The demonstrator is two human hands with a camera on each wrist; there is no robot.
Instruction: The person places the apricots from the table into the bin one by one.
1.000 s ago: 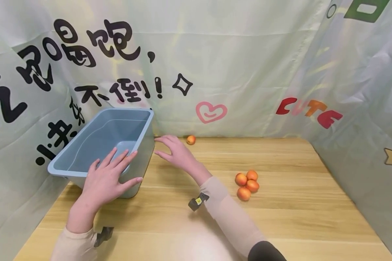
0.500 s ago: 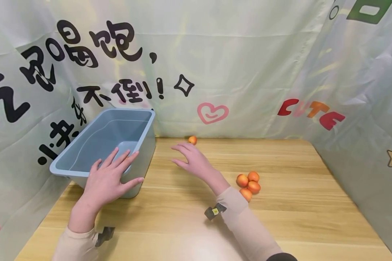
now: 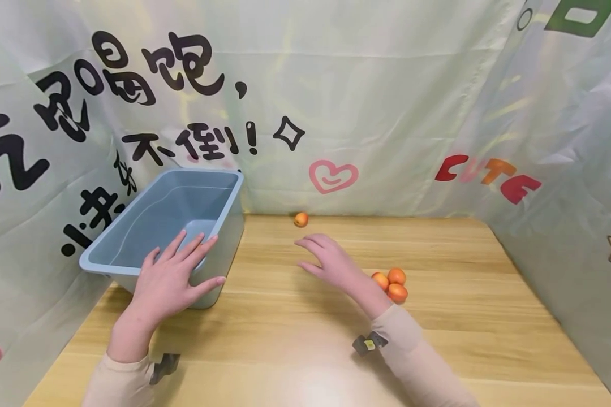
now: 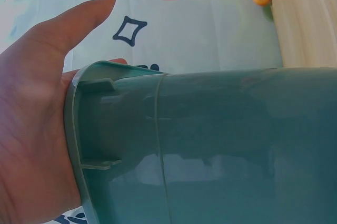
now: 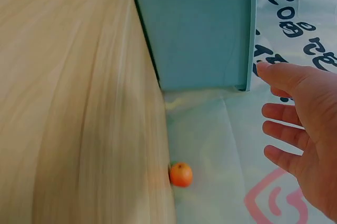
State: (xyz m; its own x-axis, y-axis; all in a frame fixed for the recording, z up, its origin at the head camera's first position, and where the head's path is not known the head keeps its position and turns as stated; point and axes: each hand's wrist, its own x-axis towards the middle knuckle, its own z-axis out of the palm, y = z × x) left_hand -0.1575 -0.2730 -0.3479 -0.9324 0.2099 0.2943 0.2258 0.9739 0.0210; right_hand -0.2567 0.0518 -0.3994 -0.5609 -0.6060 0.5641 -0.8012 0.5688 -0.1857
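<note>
A blue plastic bin (image 3: pixel 226 237) stands at the left of the table. My left hand (image 3: pixel 165 277) rests on its near rim, fingers spread and mostly straight; the left wrist view shows the palm (image 4: pixel 37 129) against the rim. My right hand (image 3: pixel 331 263) hovers over the table, fingers loosely extended and holding nothing. A small round orange fruit (image 3: pixel 301 220) lies at the back edge, beyond that hand. Several more small orange fruits (image 3: pixel 397 292) sit close together behind the right wrist, partly hidden by it. The left hand hides part of the bin's inside.
The wooden table (image 3: pixel 265 339) runs back to a printed cloth (image 3: pixel 387 113) hung behind it and along both sides. The bin stands close to the cloth at the left.
My right hand has moved away from the bin, rightward and nearer, and its wrist now covers part of the fruit group. The left hand stays on the rim.
</note>
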